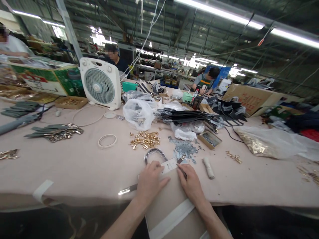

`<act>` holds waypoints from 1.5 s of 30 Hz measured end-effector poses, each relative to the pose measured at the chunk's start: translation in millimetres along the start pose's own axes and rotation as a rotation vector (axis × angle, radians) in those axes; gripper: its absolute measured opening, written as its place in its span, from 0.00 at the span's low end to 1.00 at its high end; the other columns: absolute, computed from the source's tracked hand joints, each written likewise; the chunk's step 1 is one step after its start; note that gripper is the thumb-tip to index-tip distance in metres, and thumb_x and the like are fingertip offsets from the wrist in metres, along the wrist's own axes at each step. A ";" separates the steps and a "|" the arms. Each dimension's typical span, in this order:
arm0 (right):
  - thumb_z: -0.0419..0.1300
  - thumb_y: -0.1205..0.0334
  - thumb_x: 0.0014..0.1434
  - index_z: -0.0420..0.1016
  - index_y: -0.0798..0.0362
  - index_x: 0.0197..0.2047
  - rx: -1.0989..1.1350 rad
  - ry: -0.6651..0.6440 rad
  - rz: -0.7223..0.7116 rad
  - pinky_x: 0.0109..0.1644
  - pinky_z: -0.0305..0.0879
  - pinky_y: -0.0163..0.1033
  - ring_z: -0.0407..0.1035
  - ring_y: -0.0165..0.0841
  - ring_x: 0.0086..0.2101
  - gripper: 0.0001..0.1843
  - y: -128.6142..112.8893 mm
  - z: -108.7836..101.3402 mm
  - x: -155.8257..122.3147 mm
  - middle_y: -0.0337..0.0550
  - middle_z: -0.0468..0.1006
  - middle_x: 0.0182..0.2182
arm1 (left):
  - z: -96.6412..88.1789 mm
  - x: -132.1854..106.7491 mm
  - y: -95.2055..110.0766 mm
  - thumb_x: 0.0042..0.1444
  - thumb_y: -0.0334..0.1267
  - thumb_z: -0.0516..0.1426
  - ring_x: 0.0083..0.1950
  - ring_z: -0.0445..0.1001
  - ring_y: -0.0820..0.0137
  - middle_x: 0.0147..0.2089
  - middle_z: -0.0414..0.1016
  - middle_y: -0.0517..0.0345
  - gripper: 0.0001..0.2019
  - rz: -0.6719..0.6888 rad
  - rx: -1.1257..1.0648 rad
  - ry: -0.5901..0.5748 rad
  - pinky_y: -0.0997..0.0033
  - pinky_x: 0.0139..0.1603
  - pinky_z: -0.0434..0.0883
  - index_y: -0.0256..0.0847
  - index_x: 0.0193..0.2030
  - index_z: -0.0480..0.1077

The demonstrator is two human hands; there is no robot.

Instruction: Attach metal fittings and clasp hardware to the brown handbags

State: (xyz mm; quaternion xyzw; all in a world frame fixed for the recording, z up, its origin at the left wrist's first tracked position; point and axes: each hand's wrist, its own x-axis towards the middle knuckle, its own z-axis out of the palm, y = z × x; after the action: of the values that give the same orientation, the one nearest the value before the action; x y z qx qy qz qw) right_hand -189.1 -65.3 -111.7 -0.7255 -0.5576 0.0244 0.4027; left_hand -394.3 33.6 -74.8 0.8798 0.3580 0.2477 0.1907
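Observation:
My left hand (151, 179) lies over the left side of a beige panel (165, 192), thumb stretched out apart from the fingers. Its fingertips rest by a white strip (169, 165) with small slots or marks at the panel's far edge. My right hand (191, 182) is closed in a pinch at the strip's right end, around something slim and dark that its fingers mostly hide. Just beyond it sticks out a dark strap end with a gold buckle (183, 158). A dark looped handle (156, 151) curves behind my left hand. A dark strap with a shiny end (128, 190) pokes out to its left.
Gold fittings (146, 140) and grey metal pieces (184, 149) lie in piles ahead. A rolled grey bundle (208, 168) sits right. Further back are a white fan (101, 83), stacked black pieces (189, 116), a plastic bag (138, 114) and cartons (251, 98). Other people work beyond.

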 end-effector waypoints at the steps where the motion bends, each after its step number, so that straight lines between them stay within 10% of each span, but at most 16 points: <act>1: 0.57 0.54 0.70 0.81 0.47 0.54 0.015 -0.012 0.006 0.59 0.70 0.52 0.74 0.45 0.50 0.16 1.0 -2.0 1.3 0.51 0.81 0.47 | 0.0 0.7 0.4 0.58 0.45 0.68 0.53 0.75 0.60 0.54 0.75 0.55 0.17 -0.003 0.004 -0.003 0.59 0.56 0.74 0.47 0.53 0.78; 10: 0.56 0.52 0.69 0.81 0.49 0.52 0.106 -0.025 0.099 0.55 0.70 0.48 0.75 0.43 0.49 0.17 21.8 -15.1 53.1 0.50 0.82 0.49 | 5.4 2.9 -1.5 0.55 0.44 0.69 0.54 0.74 0.60 0.55 0.74 0.55 0.18 -0.007 -0.037 -0.011 0.59 0.56 0.75 0.46 0.52 0.77; 22: 0.64 0.62 0.59 0.85 0.49 0.47 -0.091 -0.372 0.005 0.52 0.67 0.45 0.74 0.41 0.41 0.14 44.9 10.6 115.0 0.47 0.82 0.40 | 0.5 -5.2 -3.4 0.54 0.46 0.71 0.53 0.76 0.61 0.56 0.74 0.56 0.21 -0.049 -0.081 0.023 0.58 0.55 0.76 0.49 0.53 0.78; 33: 0.62 0.58 0.60 0.79 0.51 0.41 0.034 -0.236 0.105 0.45 0.69 0.41 0.74 0.36 0.36 0.09 36.6 7.4 106.6 0.44 0.82 0.36 | 0.8 -2.4 -4.8 0.55 0.45 0.70 0.56 0.74 0.60 0.58 0.72 0.56 0.20 -0.060 -0.053 -0.007 0.58 0.55 0.75 0.48 0.54 0.76; 38: 0.65 0.43 0.61 0.77 0.53 0.46 0.424 0.008 0.270 0.41 0.70 0.43 0.74 0.37 0.34 0.22 26.4 -7.8 82.8 0.45 0.81 0.35 | -4.9 9.0 9.3 0.57 0.44 0.67 0.57 0.70 0.55 0.54 0.74 0.51 0.16 0.024 0.113 -0.096 0.54 0.57 0.73 0.44 0.50 0.75; 45: 0.71 0.38 0.55 0.80 0.53 0.50 0.641 -0.046 0.415 0.34 0.63 0.39 0.67 0.33 0.29 0.30 9.7 -8.2 46.7 0.40 0.77 0.28 | 9.5 37.1 43.1 0.58 0.36 0.63 0.56 0.73 0.55 0.54 0.74 0.44 0.16 -0.019 0.129 -0.237 0.59 0.57 0.72 0.37 0.53 0.71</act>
State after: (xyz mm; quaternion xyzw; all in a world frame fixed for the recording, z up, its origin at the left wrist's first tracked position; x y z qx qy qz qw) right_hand -159.8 -31.7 -92.8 -0.6595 -0.3720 0.2946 0.5830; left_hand -342.8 30.1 -49.1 0.9100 0.3563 0.1167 0.1771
